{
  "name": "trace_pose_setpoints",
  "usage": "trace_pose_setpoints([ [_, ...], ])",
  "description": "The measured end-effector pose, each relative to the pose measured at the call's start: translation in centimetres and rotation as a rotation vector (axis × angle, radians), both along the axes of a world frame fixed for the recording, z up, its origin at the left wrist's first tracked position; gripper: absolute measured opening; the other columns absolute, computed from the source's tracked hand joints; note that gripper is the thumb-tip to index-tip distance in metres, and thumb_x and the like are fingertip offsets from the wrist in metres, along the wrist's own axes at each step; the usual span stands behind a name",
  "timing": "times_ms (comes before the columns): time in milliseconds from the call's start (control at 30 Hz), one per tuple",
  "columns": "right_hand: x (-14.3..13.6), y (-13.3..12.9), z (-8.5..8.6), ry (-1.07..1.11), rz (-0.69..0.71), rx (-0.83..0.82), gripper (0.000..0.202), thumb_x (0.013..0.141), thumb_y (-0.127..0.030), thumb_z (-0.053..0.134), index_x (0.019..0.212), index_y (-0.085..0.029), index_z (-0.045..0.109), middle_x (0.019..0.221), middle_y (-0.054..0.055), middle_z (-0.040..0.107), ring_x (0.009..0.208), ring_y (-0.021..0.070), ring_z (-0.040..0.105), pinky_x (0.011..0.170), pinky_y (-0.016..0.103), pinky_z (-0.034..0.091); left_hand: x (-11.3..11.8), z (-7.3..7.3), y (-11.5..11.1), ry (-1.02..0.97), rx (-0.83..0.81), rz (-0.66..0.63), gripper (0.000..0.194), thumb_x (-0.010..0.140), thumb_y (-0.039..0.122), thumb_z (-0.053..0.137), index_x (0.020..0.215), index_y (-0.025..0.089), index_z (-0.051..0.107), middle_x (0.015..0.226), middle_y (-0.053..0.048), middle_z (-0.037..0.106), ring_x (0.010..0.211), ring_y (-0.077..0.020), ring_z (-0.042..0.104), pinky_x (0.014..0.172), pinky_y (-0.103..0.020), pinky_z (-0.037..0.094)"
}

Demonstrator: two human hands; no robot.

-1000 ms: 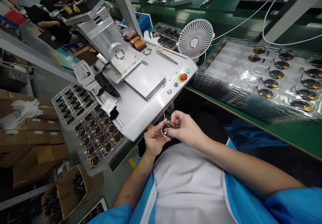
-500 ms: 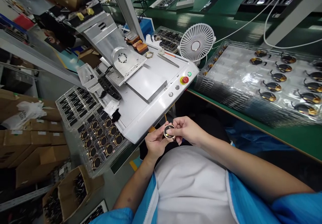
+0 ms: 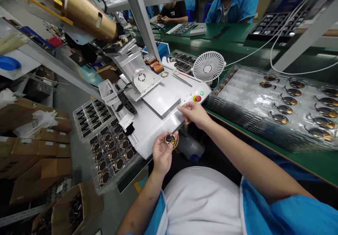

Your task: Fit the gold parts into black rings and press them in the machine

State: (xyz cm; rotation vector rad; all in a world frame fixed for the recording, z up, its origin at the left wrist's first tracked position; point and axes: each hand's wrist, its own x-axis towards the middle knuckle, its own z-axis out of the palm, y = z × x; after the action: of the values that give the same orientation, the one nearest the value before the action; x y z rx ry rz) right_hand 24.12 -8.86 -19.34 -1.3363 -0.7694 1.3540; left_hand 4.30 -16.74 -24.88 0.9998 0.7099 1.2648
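As the right hand (image 3: 194, 115) breaks away, the left hand (image 3: 161, 157) has the case to itself

While half a second ago both hands were on the round case (image 3: 170, 140), here in the head view only the left has it: its grip is closed round the rim, black-and-gold face up, just beside the white machine's (image 3: 148, 140) front edge. So the handling drops to one hand! The right is out over that edge, near the red button (image 3: 198, 98), fingertips bunched; whether anything small is pinched there, I cannot tell.

On to the containers! Left of the machine, a see-through tray (image 3: 102, 189) carries rows of gold-rimmed rounds (image 3: 118, 164), with a second tray (image 3: 78, 125) of dark parts behind. A small bin (image 3: 102, 87) at the machine's side holds dark bits. Right, on the green desk (image 3: 306, 162), a tray stack (image 3: 237, 90) bears dark discs (image 3: 287, 100) with curled tails. Lower left, a carton (image 3: 91, 205) holds dark pieces (image 3: 75, 208).
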Motion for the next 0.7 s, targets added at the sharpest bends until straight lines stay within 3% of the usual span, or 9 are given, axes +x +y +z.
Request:
trace_pose_setpoints([
  [67, 0.9, 2.8, 0.4, -0.043, -0.11, 0.018, 0.041, 0.076, -0.041, 0.09, 0.076, -0.021, 0.054, 0.051, -0.003, 0.057, 0.037, 0.0104, 0.046, 0.032, 0.023, 0.041, -0.2, 0.4, 0.0, 0.036, -0.02, -0.063, 0.043, 0.082, 0.035, 0.085, 0.12, 0.028, 0.067, 0.124, -0.006, 0.07, 0.112, -0.0301, 0.075, 0.096, -0.046, 0.062],
  [133, 1.3, 4.6, 0.7, -0.074, -0.134, 0.03, 0.039, 0.08, -0.037, 0.087, 0.073, -0.021, 0.052, 0.048, -0.004, 0.053, 0.035, 0.0098, 0.041, 0.033, 0.023, 0.039, -0.4, 0.3, -0.1, 0.079, -0.01, -0.075, 0.051, 0.079, 0.034, 0.087, 0.125, 0.029, 0.064, 0.124, -0.006, 0.069, 0.104, -0.0267, 0.077, 0.087, -0.04, 0.064],
  [233, 1.3, 4.8, 0.8, -0.097, -0.137, 0.074, 0.04, 0.082, -0.038, 0.085, 0.069, -0.022, 0.05, 0.045, -0.007, 0.045, 0.036, 0.0085, 0.036, 0.035, 0.023, 0.036, -0.7, -0.2, -0.1, 0.119, 0.031, -0.018, 0.064, 0.071, 0.03, 0.093, 0.127, 0.026, 0.063, 0.12, -0.008, 0.072, 0.095, -0.0209, 0.077, 0.082, -0.033, 0.063],
  [333, 1.2, 2.7, 0.8, -0.111, -0.099, 0.135, 0.041, 0.081, -0.045, 0.083, 0.071, -0.022, 0.051, 0.048, -0.007, 0.045, 0.039, 0.0087, 0.038, 0.038, 0.022, 0.036, -0.9, -0.4, 0.1, 0.154, 0.051, 0.02, 0.072, 0.063, 0.024, 0.096, 0.128, 0.023, 0.063, 0.118, -0.012, 0.075, 0.095, -0.0218, 0.076, 0.078, -0.031, 0.063],
  [467, 0.8, -2.2, 0.9, -0.158, 0.15, 0.261, 0.042, 0.08, -0.056, 0.08, 0.076, -0.021, 0.056, 0.053, -0.004, 0.055, 0.043, 0.0113, 0.048, 0.043, 0.024, 0.04, -0.8, -0.1, 0.2, 0.231, 0.062, 0.062, 0.075, 0.065, 0.021, 0.095, 0.131, 0.02, 0.061, 0.122, -0.016, 0.076, 0.105, -0.0265, 0.077, 0.087, -0.036, 0.064],
  [567, -0.1, -5.6, 0.6, -0.139, 0.296, 0.242, 0.041, 0.081, -0.055, 0.079, 0.077, -0.019, 0.06, 0.057, -0.001, 0.059, 0.046, 0.0132, 0.053, 0.046, 0.025, 0.044, -0.4, 0.1, 0.2, 0.305, 0.126, 0.099, 0.075, 0.068, 0.019, 0.093, 0.136, 0.019, 0.059, 0.126, -0.017, 0.075, 0.11, -0.027, 0.076, 0.096, -0.039, 0.063],
  [700, -1.4, -8.0, -0.2, -0.222, 0.33, 0.244, 0.034, 0.087, -0.05, 0.074, 0.077, -0.019, 0.063, 0.062, 0.001, 0.064, 0.05, 0.0145, 0.057, 0.048, 0.026, 0.045, 0.1, 0.1, 0.1, 0.389, 0.236, 0.096, 0.075, 0.073, 0.019, 0.09, 0.14, 0.019, 0.057, 0.13, -0.018, 0.073, 0.114, -0.0284, 0.075, 0.099, -0.04, 0.062],
])
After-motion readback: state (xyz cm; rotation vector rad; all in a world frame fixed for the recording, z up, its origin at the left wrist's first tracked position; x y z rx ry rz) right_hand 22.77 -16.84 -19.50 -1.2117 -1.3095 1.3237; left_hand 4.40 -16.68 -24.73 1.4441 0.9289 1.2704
